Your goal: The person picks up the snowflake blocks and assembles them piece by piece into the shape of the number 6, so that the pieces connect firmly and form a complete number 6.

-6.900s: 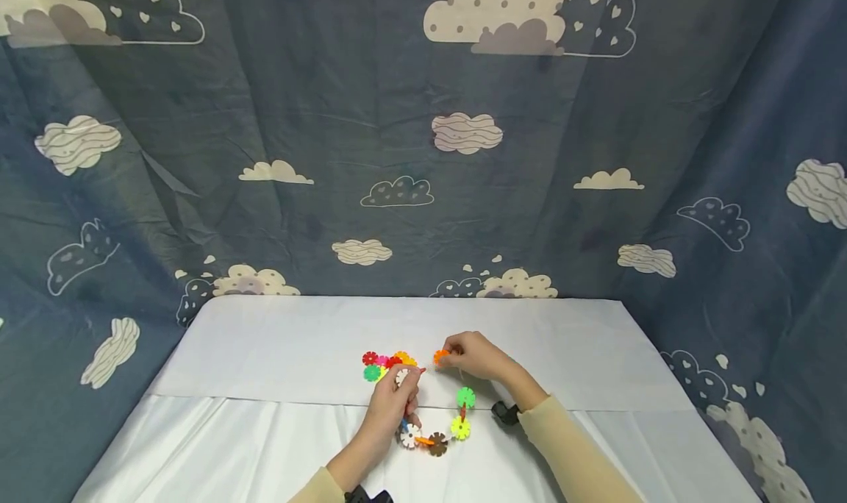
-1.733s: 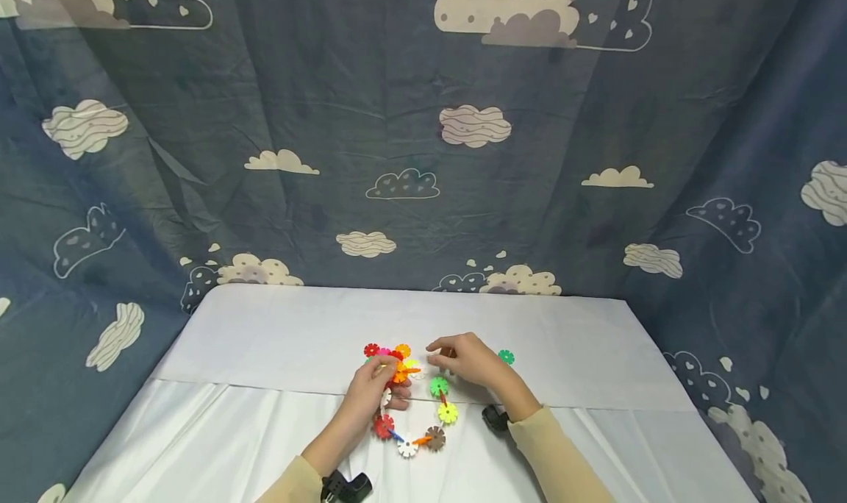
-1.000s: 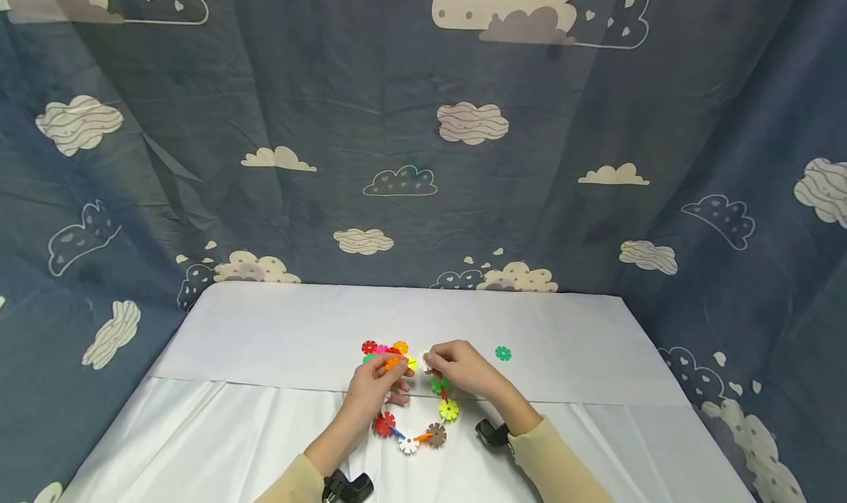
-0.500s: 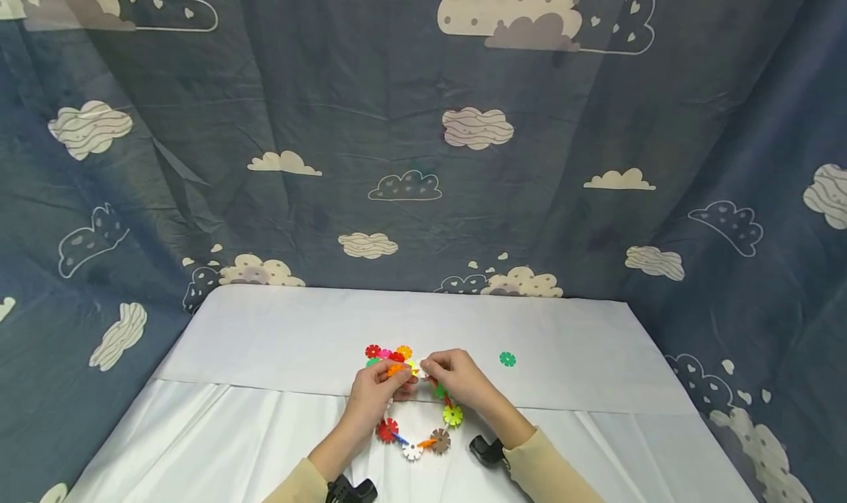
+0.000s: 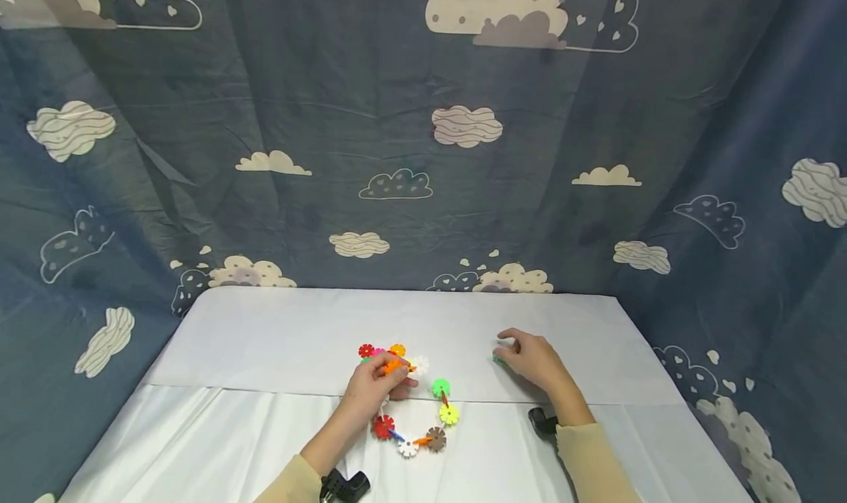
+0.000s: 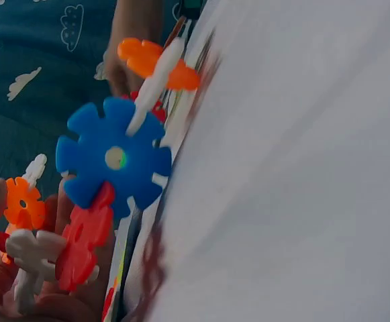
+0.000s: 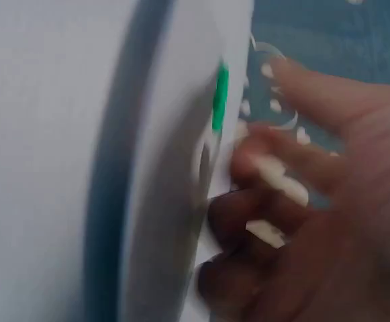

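Observation:
My left hand pinches an orange notched plastic disc of a chain of interlocking snowflake discs. A white disc stands out beside the orange one. In the left wrist view, a red disc and a blue disc continue the chain away from the fingers. It curves round on the white cloth through a brown disc and a yellow disc to a bright green disc. My right hand is over a loose green disc, thumb and forefinger apart, the disc partly hidden beneath.
A small cluster of loose discs, with a red one and an orange one, lies just beyond my left hand and is partly covered by it. A white-covered table runs back to a dark cloud-print curtain.
My right hand has let go of the white disc by the left hand and moved right to the loose green disc. The left hand keeps its hold on the orange disc.

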`<state>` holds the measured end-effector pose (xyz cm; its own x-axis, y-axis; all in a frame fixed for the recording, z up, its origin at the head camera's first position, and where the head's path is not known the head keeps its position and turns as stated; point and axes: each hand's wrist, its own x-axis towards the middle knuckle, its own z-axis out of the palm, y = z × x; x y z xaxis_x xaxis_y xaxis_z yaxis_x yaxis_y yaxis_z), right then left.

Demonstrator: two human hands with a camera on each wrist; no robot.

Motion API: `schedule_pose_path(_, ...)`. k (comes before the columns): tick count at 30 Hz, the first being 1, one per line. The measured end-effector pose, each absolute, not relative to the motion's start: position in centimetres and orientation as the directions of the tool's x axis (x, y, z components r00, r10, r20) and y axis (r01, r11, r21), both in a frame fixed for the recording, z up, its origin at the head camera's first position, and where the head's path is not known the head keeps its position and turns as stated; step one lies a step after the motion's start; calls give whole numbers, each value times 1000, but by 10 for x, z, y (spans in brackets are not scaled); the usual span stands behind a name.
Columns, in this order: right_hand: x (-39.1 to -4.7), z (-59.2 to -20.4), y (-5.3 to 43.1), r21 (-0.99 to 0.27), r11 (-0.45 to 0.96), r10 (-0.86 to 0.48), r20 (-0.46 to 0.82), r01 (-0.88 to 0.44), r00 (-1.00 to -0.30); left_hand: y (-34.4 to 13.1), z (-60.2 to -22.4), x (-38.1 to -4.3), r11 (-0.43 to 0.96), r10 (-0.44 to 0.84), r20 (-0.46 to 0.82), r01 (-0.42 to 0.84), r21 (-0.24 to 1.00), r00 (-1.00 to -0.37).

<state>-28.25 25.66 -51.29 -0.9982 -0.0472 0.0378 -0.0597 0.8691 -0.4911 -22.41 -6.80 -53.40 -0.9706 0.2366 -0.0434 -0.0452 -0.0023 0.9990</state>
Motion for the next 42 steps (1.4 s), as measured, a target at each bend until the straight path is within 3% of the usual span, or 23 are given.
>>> schedule_pose_path(4, -287, -520, 275, -457, 889, -47, -36, -26, -998, -71, -532, -232, 22, 267, -68, -64, 998, -961)
schedule_pose_path(12, -284, -520, 253, -590, 807, -56, -61, -10, -997, -72, -529, -238, 91, 277, -67, -43, 995, -959)
schedule_pose_path(20, -262, -501, 191, -690, 663, -312, 96, -289, -945, -69, -531, -234, 48, 209, -39, -30, 998, -977)
schedule_pose_path(25, -252, -502, 172, -629, 625, -414, 234, -462, -880, -66, -531, -231, 26, 194, -44, -40, 999, -980)
schedule_pose_path(32, -244, -505, 162, -475, 655, -473, 348, -588, -809, -64, -533, -231, 4, 209, -50, -50, 999, -977)
schedule_pose_path(42, -234, -501, 152, -159, 745, -523, 463, -648, -715, -62, -533, -230, -2, 198, -54, -55, 998, -979)
